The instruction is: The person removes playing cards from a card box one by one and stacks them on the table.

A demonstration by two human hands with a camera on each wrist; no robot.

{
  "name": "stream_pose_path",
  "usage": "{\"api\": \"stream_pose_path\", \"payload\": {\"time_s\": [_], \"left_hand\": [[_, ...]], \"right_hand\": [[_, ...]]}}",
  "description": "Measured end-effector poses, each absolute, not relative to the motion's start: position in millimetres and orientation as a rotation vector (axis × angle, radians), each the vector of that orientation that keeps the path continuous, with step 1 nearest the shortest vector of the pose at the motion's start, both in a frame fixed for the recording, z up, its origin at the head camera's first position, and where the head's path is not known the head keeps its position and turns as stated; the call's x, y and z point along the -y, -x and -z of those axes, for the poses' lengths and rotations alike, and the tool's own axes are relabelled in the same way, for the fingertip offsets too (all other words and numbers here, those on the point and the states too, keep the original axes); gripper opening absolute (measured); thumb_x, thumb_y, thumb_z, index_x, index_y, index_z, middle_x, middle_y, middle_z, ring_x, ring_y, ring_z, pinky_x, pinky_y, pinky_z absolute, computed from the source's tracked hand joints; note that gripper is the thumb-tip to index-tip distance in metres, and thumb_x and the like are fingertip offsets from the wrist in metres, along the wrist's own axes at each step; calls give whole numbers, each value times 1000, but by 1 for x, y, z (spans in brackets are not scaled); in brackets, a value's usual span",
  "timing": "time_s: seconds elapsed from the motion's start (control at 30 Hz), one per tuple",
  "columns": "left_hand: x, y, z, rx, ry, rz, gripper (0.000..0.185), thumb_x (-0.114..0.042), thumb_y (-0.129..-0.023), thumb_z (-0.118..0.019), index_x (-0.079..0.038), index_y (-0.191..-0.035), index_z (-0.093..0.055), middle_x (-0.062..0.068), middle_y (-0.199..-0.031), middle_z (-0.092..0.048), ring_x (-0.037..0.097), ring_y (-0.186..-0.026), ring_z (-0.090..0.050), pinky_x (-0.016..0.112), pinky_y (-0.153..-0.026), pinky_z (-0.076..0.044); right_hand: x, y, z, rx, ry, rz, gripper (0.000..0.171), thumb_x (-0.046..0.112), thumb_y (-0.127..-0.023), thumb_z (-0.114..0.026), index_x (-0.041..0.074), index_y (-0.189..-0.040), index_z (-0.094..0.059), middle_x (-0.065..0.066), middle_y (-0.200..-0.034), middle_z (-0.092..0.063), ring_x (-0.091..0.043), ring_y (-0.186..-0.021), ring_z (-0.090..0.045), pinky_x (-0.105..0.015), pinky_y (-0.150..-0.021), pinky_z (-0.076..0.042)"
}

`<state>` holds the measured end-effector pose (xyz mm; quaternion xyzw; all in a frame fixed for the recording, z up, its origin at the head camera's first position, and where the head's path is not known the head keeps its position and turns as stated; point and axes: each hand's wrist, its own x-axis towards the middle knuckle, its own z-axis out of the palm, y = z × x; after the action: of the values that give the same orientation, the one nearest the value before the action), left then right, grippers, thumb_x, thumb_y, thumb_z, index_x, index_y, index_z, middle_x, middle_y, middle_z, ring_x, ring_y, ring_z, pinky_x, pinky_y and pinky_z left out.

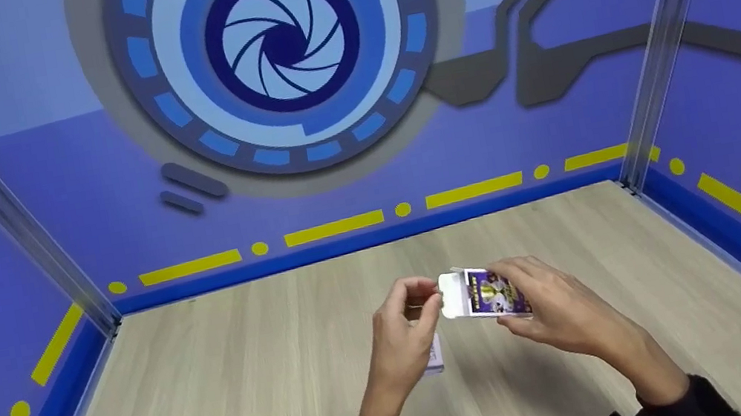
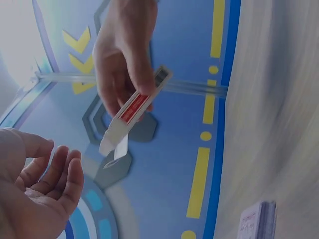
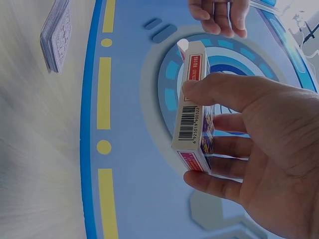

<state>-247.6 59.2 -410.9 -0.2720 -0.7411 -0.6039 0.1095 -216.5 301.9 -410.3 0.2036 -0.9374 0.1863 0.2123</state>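
Purple-printed, 1 card box (image 1: 486,292) is gripped above the wooden table (image 1: 222,398) by the right hand (image 1: 557,312), thumb on 1 narrow side and fingers curled round the other, its white flap open toward the left hand (image 1: 403,334). Just left of the box, the left hand is held empty with fingers loosely curled. Below the box, 1 stack of cards (image 3: 56,32) is seen lying on the table.

The card box (image 3: 193,104) bears a barcode numbered 6925019900322.

Purple card box (image 1: 494,291), flap open, held above the table; card deck (image 1: 434,355) lies beneath
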Motion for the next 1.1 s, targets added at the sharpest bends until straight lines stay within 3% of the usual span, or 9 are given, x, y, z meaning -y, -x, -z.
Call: {"api": "stream_pose_path", "payload": {"time_s": [0.43, 1.1], "left_hand": [[-72, 254, 431, 2278, 768, 1785, 19, -3, -99, -66, -5, -117, -60, 2, -105, -65, 12, -95, -64, 29, -83, -56], [-75, 259, 445, 2366, 619, 1957, 31, -5, -92, -76, -1, -117, -57, 4, -99, -62, 12, -89, -60, 24, -77, -53]], "right_hand": [[-295, 215, 410, 2611, -640, -490, 65, 18, -82, -88, 8, -139, -58, -8, -133, -62, -20, -113, -60, -41, -86, -55], [-288, 214, 416, 2586, -728, -457, 68, 16, -78, -91, 7, -138, -59, -7, -130, -62, -20, -114, -61, -41, -87, -57]]}}
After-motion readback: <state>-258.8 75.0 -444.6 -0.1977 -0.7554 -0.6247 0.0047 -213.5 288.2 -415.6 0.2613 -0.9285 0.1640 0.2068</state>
